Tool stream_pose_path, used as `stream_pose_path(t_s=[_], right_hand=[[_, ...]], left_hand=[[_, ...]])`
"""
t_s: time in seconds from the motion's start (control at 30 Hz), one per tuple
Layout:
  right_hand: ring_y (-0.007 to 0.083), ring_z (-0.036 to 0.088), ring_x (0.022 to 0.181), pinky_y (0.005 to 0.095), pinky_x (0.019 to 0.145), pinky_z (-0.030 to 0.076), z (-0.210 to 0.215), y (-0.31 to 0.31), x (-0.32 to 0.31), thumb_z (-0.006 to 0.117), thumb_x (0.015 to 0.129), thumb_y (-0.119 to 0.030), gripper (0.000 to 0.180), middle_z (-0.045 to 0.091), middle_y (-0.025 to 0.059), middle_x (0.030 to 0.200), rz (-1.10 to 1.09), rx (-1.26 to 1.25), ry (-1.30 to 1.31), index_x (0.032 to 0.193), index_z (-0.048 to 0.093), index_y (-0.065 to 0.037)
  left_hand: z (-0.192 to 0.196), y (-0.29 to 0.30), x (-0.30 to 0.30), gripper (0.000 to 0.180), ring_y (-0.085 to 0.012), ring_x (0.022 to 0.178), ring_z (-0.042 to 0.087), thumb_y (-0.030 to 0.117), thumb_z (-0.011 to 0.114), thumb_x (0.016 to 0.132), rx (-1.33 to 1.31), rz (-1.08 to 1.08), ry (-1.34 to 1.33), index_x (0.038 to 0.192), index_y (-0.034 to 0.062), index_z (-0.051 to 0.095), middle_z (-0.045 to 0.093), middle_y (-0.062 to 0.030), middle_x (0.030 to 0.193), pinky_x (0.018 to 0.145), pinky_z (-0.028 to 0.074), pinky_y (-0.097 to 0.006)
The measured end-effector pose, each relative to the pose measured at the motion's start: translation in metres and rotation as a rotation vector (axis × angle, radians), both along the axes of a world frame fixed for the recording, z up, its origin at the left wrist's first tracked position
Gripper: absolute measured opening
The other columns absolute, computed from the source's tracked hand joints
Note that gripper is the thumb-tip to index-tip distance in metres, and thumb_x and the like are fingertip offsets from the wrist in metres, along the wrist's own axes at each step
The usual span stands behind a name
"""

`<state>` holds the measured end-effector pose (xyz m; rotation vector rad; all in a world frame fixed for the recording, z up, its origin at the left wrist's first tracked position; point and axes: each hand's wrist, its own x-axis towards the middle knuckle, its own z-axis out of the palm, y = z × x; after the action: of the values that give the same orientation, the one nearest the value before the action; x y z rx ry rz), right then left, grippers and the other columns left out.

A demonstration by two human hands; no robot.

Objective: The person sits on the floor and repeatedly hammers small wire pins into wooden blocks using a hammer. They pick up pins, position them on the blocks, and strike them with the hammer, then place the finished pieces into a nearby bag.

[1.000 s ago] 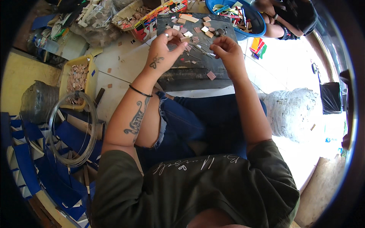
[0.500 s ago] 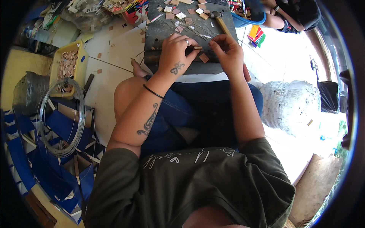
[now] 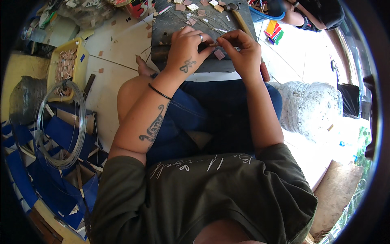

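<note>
My left hand and my right hand meet fingertip to fingertip over the near edge of a dark work board that lies across my lap. The left hand, with a ring on one finger, pinches a thin wire. My right thumb and fingers pinch a small pinkish square tile. More small tiles and loose wires lie scattered on the board. A hammer with a wooden handle rests along the board's right side, just beyond my right hand.
A yellow tray of small pieces and a coil of wire sit on the floor at left, above blue sheets. A large clear bottle lies at right. Another person, a blue bowl and coloured pieces are at top right.
The hands were apart with a wire between them; now their fingertips touch. The board and hands sit nearer my body in the picture as the view dipped down.
</note>
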<state>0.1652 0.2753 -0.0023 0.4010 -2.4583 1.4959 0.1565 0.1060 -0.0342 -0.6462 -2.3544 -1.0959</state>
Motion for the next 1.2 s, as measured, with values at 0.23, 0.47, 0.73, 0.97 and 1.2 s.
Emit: stream_pose_path(t_s=[0.23,0.47,0.73,0.97,1.2], right_hand=[[0.0129,0.068,0.070,0.0252,0.064,0.052,-0.0009,-0.0008,0.0000,0.074,0.080,-0.008,0.010,0.070,0.0080,0.075,-0.009,0.036,0.095,0.085,0.068,-0.001],[0.0132,0.068,0.070,0.0258,0.063,0.052,-0.0001,-0.0019,0.0002,0.073,0.081,-0.008,0.010,0.070,0.0087,0.075,-0.002,0.053,0.124,0.085,0.067,-0.001],[0.0097,0.067,0.077,0.0235,0.072,0.052,0.0030,-0.0028,0.0027,0.072,0.083,-0.006,0.009,0.071,0.0050,0.081,-0.012,0.095,0.063,0.088,0.068,0.000],[0.0099,0.067,0.077,0.0242,0.072,0.052,0.0025,-0.0040,0.0025,0.072,0.083,-0.006,0.009,0.071,0.0051,0.081,-0.025,0.108,0.092,0.088,0.068,0.000],[0.0128,0.068,0.073,0.0261,0.069,0.052,0.0065,-0.0045,0.0003,0.072,0.082,-0.006,0.009,0.069,0.0073,0.077,0.015,0.223,0.190,0.087,0.068,0.000]], left_hand=[[0.0004,-0.0017,0.0001,0.013,-0.0252,0.086,0.060,0.017,0.075,0.074,-0.045,-0.004,0.006,0.082,0.0068,0.071,0.069,-0.0042,0.084,0.080,0.044,-0.038],[0.0026,-0.0017,0.0011,0.014,-0.0253,0.086,0.060,0.017,0.075,0.074,-0.043,-0.003,0.004,0.083,0.0070,0.071,0.068,-0.0047,0.084,0.080,0.044,-0.039],[0.0015,-0.0020,0.0006,0.014,-0.0256,0.086,0.060,0.017,0.075,0.074,-0.045,-0.007,0.002,0.083,0.0071,0.071,0.068,-0.0045,0.084,0.080,0.044,-0.039],[0.0011,-0.0020,0.0010,0.014,-0.0253,0.086,0.060,0.017,0.075,0.074,-0.053,-0.002,-0.004,0.083,0.0069,0.071,0.068,-0.0040,0.084,0.080,0.044,-0.039],[0.0000,-0.0018,-0.0007,0.015,-0.0260,0.088,0.059,0.018,0.075,0.074,-0.037,-0.010,-0.008,0.082,0.0061,0.070,0.068,-0.0053,0.084,0.082,0.045,-0.040]])
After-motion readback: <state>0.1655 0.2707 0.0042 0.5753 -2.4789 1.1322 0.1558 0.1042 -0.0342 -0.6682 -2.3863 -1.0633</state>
